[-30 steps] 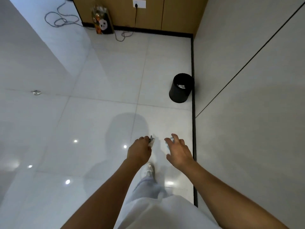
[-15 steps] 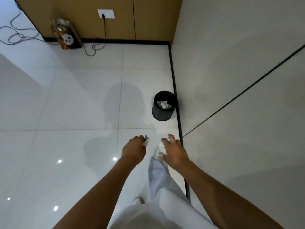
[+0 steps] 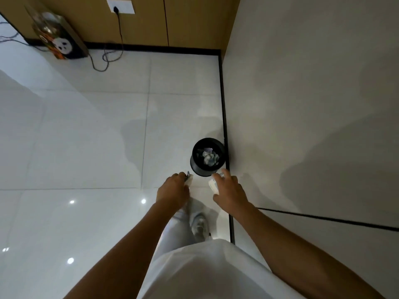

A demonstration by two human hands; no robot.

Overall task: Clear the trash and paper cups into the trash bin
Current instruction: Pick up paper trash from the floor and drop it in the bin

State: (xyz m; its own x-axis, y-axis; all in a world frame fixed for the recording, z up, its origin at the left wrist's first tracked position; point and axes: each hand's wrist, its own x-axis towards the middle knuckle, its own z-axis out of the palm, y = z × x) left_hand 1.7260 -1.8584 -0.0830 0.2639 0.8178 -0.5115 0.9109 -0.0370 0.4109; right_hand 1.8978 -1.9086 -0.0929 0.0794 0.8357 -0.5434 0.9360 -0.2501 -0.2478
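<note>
Left hand (image 3: 172,189) is pinching a small scrap (image 3: 189,178), right hand (image 3: 230,188) is gripping a white crumpled piece (image 3: 213,184); both are reaching forward, likely for the drop. Just beyond, the black bin (image 3: 207,156) is sitting against the wall, crumpled paper (image 3: 209,158) already inside.

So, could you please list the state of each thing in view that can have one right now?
trash bin: upright by the wall, open-topped, crumpled paper inside.
left hand: fingers curled round a small scrap of trash, short of the bin.
right hand: grips a whitish crumpled piece, short of the bin.
plug: plugged into the wall socket.
panda bag: standing tilted against the cabinet.
</note>
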